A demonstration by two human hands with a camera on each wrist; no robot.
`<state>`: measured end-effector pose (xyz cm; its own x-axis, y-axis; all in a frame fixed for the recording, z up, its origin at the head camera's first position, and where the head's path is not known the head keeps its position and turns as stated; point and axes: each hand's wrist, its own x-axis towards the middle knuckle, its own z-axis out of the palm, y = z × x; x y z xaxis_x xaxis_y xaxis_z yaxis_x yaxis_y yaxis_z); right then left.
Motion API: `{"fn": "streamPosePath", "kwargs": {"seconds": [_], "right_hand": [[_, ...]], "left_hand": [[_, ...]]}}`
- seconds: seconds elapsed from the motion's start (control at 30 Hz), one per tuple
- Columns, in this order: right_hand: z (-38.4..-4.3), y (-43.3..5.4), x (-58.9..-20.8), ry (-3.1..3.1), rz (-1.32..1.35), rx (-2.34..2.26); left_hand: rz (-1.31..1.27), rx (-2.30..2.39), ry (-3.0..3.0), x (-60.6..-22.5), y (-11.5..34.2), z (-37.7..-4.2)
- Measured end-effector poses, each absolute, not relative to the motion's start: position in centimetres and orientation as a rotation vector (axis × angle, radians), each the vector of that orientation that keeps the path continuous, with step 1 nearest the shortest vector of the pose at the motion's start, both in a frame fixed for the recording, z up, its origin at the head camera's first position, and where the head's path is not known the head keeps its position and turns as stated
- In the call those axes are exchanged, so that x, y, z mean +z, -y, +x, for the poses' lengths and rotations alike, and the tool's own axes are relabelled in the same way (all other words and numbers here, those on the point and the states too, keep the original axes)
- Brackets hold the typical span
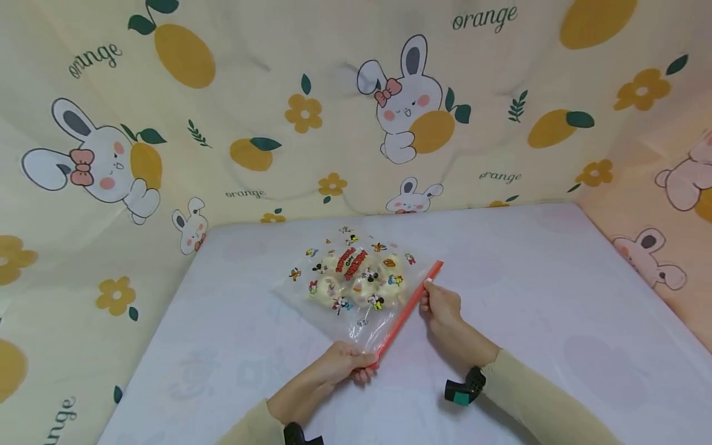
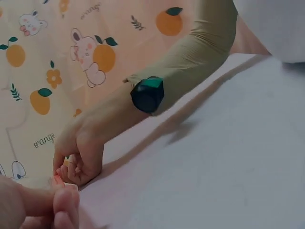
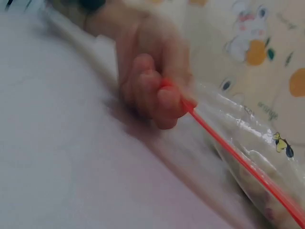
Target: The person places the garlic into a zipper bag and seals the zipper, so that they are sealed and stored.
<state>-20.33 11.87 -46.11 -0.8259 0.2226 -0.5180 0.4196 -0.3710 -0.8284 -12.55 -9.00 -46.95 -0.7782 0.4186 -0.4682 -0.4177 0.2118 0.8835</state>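
A clear plastic zip bag (image 1: 303, 309) printed with small cartoon figures and red lettering lies on the table. Several pale, rounded pieces (image 1: 328, 290) show through it. A red strip (image 1: 408, 309) runs along its right-hand edge. My left hand (image 1: 342, 364) pinches the strip's near end between thumb and fingers. Farther up, close to the far end, my right hand (image 1: 442, 306) grips the same strip. In the right wrist view, the left hand (image 3: 155, 78) has curled fingers around the strip's end, and the strip (image 3: 238, 160) stretches straight away from it along the bag.
The white table (image 1: 534, 321) extends around the bag on all sides. A patterned curtain (image 1: 334, 105) with rabbits and oranges hangs behind it and along both sides. Each wrist carries a black device (image 1: 466, 387).
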Motion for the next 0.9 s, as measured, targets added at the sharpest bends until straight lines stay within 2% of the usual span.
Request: {"fn": "streamPosePath", "kwargs": {"seconds": [0.53, 0.9], "right_hand": [[-21.5, -16.0, -45.1, -1.645, 0.586, -2.144], [-21.7, -16.2, -45.0, -1.632, 0.508, -2.127]], "left_hand": [[-0.162, 1.744, -1.753, -47.2, 9.4, -12.6], [-0.149, 1.752, -1.728, -47.1, 9.4, -12.7]]}}
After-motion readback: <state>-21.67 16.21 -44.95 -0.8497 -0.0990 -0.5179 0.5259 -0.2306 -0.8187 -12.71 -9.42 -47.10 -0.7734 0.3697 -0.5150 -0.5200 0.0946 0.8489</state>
